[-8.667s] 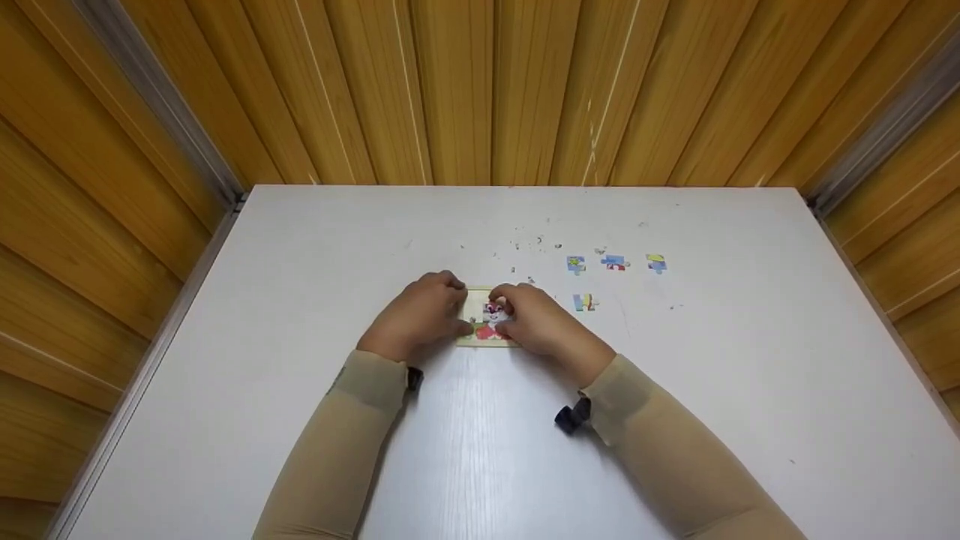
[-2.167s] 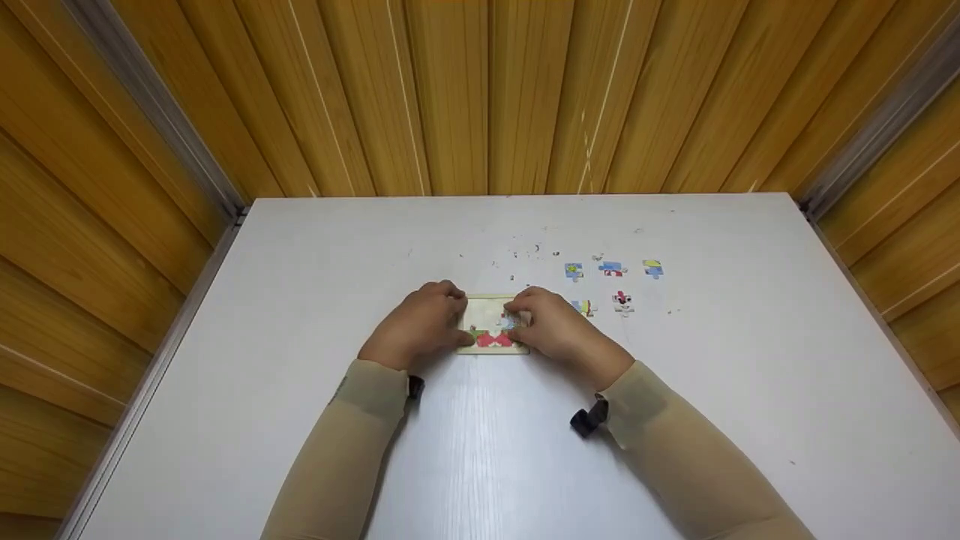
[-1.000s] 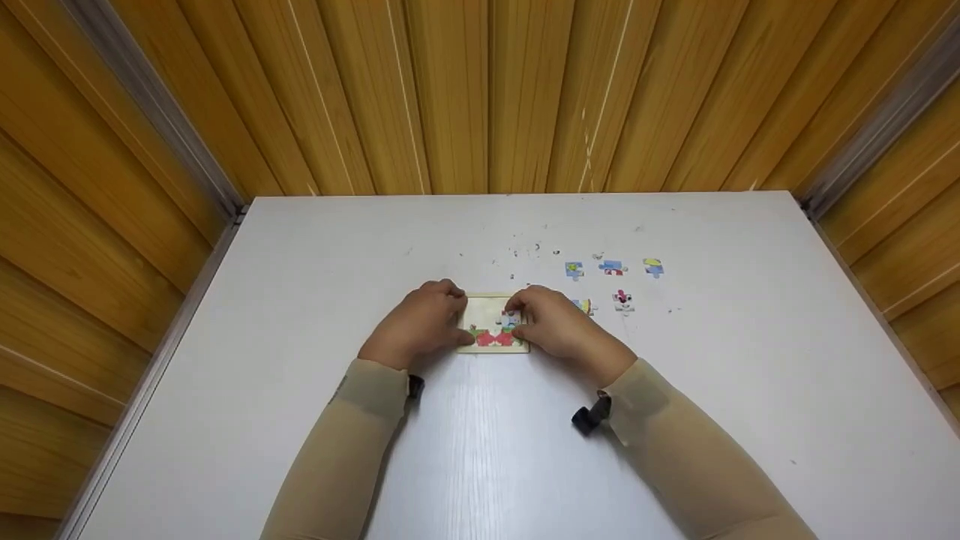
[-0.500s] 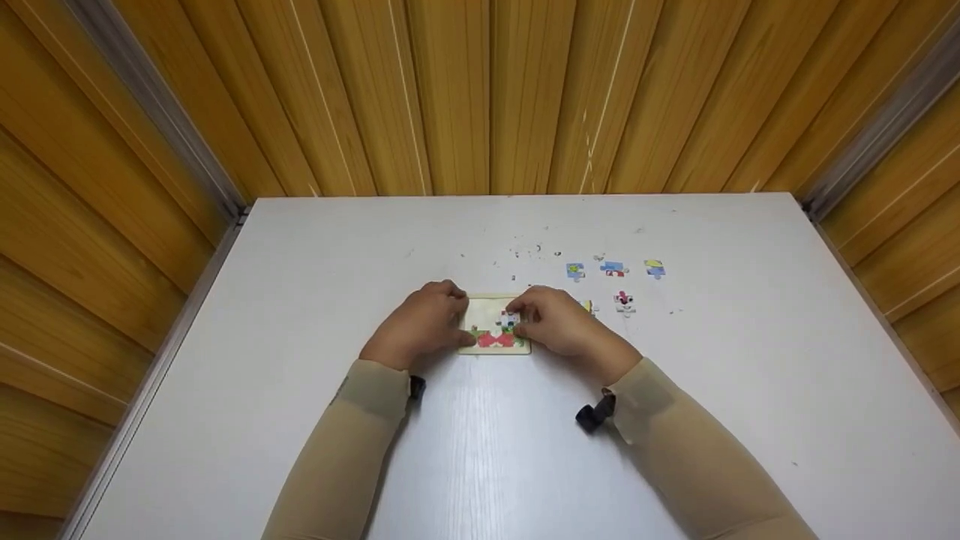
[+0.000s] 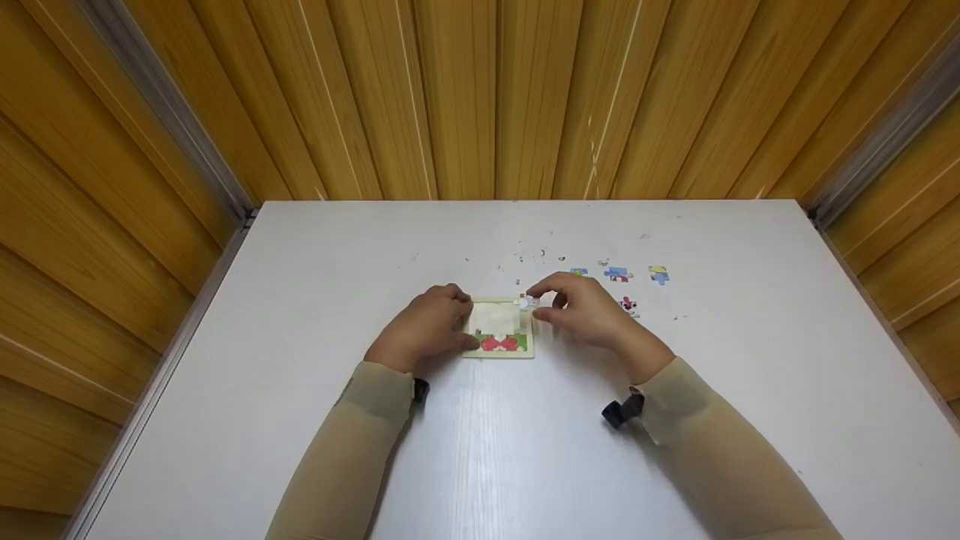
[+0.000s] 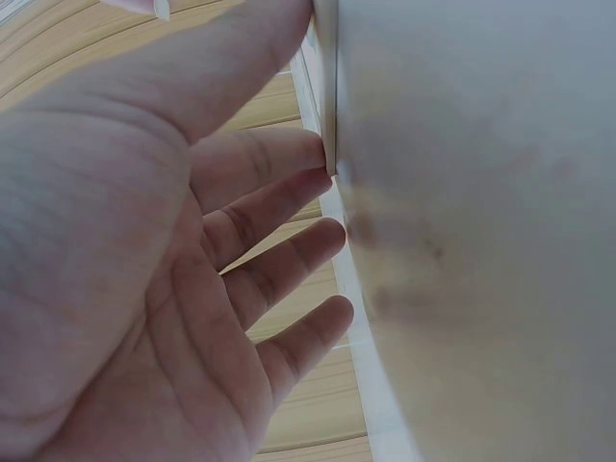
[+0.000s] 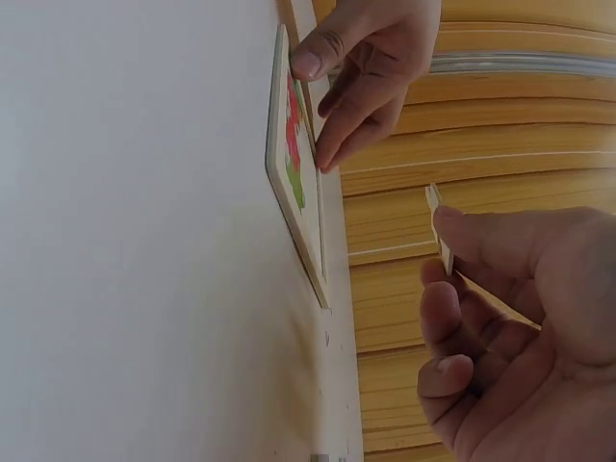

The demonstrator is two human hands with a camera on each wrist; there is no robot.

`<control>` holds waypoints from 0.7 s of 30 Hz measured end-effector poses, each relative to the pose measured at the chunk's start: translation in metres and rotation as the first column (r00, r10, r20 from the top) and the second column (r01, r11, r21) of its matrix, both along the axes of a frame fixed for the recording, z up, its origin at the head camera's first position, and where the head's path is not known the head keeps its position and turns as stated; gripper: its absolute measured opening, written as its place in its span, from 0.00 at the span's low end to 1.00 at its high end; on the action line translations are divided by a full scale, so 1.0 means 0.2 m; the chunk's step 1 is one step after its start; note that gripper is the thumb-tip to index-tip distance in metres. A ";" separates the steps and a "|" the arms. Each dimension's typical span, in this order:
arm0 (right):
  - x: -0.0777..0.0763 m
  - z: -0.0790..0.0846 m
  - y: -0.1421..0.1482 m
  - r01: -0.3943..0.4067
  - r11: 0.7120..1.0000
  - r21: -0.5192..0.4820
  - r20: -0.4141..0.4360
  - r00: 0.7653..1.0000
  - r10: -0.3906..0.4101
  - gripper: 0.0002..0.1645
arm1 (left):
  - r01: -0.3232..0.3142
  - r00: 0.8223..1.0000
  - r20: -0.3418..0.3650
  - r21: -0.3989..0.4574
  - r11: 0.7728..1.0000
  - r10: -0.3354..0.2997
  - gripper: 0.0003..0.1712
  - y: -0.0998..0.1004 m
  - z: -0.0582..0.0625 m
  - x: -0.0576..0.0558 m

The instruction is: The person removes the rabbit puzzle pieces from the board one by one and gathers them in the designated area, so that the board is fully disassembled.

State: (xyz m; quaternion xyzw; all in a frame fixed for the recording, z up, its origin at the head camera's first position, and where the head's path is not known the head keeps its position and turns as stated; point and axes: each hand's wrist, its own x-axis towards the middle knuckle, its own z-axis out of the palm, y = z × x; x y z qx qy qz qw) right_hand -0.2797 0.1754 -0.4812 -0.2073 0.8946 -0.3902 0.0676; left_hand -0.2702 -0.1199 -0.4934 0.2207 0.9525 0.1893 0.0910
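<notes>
Slatted wood-look panels (image 5: 465, 97) with a glossy orange-brown grain rise behind and beside a smooth white surface (image 5: 480, 442), whose straight far edge and two far corners show. Two arms in snug, plain beige sleeves (image 5: 337, 457) reach over it, each with a small black device (image 5: 622, 411) at the wrist. The left hand (image 5: 420, 326) holds the left side of a thin, rectangular frame (image 5: 499, 355) of pale wood, thumb near its front corner and fingers near its back one. The frame lies on the surface roughly midway between the left and right edges; its floor is mostly bare and cream, with a strip of red and green puzzle pieces (image 5: 499, 343) fitted along the near side. The right hand's (image 5: 592, 311) grip is narrow, thumb and forefinger pinching a flat, whitish puzzle piece (image 5: 527, 302) raised above the surface, apart from the frame. Toward the surface's far right corner lie knobbed loose pieces: a blue-and-red one (image 5: 617, 274), a yellow-and-blue one (image 5: 658, 274), a green-and-blue one (image 5: 578, 271) partly hidden by the right hand, and, nearer, a red, black and white one (image 5: 628, 304). Tiny dark crumbs (image 5: 543, 253) dot the surface toward its far edge.
</notes>
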 end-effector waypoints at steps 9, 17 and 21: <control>0.01 0.02 0.16 0.004 1.000 0.010 -0.034 0.999 -0.004 0.19 | -0.007 1.000 0.000 -0.002 1.000 0.007 0.31 0.00 -0.01 0.00; 0.04 0.03 0.31 0.043 0.999 0.006 -0.041 0.998 -0.043 0.19 | -0.008 1.000 -0.003 -0.010 1.000 0.008 0.33 0.00 -0.02 0.00; 0.04 0.04 0.39 0.066 0.998 0.004 -0.049 0.997 -0.066 0.19 | 0.001 1.000 -0.009 -0.011 1.000 -0.001 0.32 0.00 -0.02 -0.01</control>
